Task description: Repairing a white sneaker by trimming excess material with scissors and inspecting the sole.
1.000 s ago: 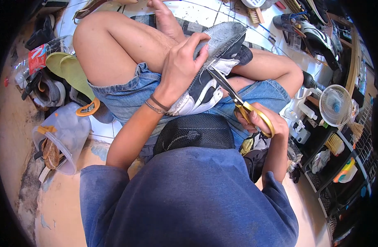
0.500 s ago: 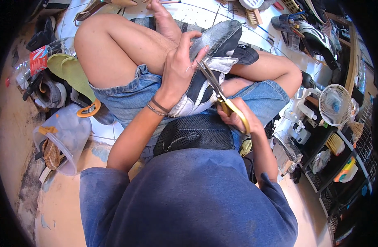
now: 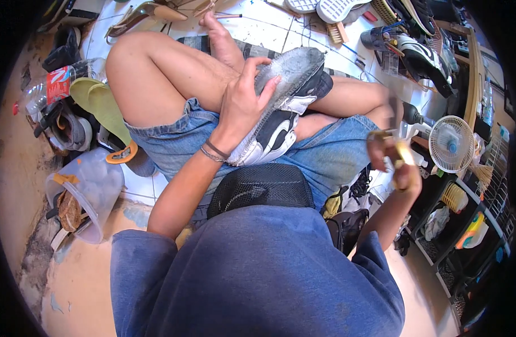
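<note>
A black and white sneaker (image 3: 273, 133) lies tilted across my lap, its bare grey underside turned up with no outsole on it. My left hand (image 3: 241, 104) grips it, fingers over the near edge and thumb pressed on the grey underside. Off to the right, beside my knee, my right hand (image 3: 405, 181) holds scissors (image 3: 404, 154) with yellow-gold handles. Motion smears the hand and the blades, which point away from me. Between the scissors and the sneaker there is a wide gap.
On the left are yellow-green insoles (image 3: 103, 104), a plastic bottle (image 3: 57, 84) and a tipped clear bucket (image 3: 95, 194). A brush (image 3: 337, 33) and white soles (image 3: 339, 10) lie ahead. Rightward stand a small fan (image 3: 451, 144), another sneaker (image 3: 423, 59) and a rack (image 3: 437, 224).
My right hand has swung the scissors away from the sneaker's edge, out to the right. The left hand keeps its hold, and the sneaker has shifted only slightly.
</note>
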